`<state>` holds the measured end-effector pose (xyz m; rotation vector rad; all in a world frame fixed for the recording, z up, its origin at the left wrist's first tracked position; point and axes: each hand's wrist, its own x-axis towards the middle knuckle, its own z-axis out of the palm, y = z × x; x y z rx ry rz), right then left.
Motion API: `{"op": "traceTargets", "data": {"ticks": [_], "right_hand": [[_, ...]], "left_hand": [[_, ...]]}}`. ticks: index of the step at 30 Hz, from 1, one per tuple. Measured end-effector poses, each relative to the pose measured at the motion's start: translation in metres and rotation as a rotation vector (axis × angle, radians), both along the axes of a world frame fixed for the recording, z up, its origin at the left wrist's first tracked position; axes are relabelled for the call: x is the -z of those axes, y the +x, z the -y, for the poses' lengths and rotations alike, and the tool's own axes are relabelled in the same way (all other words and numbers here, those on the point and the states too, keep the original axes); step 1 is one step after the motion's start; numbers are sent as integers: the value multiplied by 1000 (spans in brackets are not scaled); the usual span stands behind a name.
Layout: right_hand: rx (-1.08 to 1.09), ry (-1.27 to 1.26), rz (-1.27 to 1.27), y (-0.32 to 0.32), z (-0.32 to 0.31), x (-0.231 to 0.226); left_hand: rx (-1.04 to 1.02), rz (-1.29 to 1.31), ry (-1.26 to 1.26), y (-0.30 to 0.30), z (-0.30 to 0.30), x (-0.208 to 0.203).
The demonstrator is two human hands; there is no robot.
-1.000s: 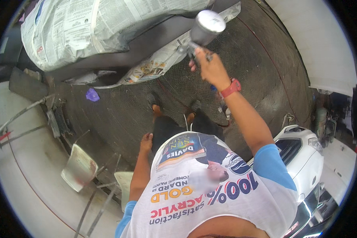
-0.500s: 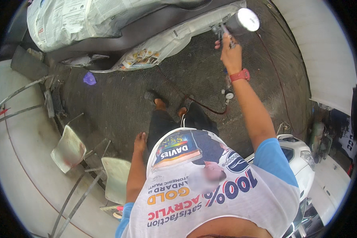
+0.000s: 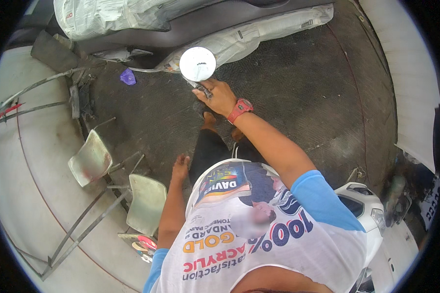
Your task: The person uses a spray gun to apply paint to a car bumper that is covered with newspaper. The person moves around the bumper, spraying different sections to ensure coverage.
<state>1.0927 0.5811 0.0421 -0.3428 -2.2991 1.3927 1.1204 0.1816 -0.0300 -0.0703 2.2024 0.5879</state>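
Observation:
My right hand (image 3: 220,97), with a red watch on the wrist, is wrapped round the grip of a spray gun (image 3: 198,66). The gun's round cup with a white lid faces up and hides most of the gun's body. Beyond it lies a dark grey car body panel (image 3: 195,33), bordered by printed masking paper (image 3: 259,35) along its lower side and a paper-covered part (image 3: 115,17) above. Hanging beside my left thigh, my left hand (image 3: 180,167) holds nothing, its fingers loosely apart.
Two pale plastic seats (image 3: 147,202) on a metal frame stand at left, beside white sheeting (image 3: 34,195). A purple scrap (image 3: 128,76) lies on the dark floor (image 3: 308,83). A thin red hose (image 3: 359,97) runs along the right. A white car (image 3: 371,205) is behind me at right.
My right hand has swept the spray gun left and nearer to me, from the panel's right end toward its middle. The left hand still hangs at my side.

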Motion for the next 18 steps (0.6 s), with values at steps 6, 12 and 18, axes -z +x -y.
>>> {"op": "traceTargets", "data": {"ticks": [6,12,18], "right_hand": [[148,93,21,35,-49,24],[404,-5,11,95,-130,46],[564,57,-91,129,-204,40]], "left_hand": [[75,-7,-43,10,25,14],[29,41,-28,12,8,14],[128,-2,-3,-7,-14,7]]}}
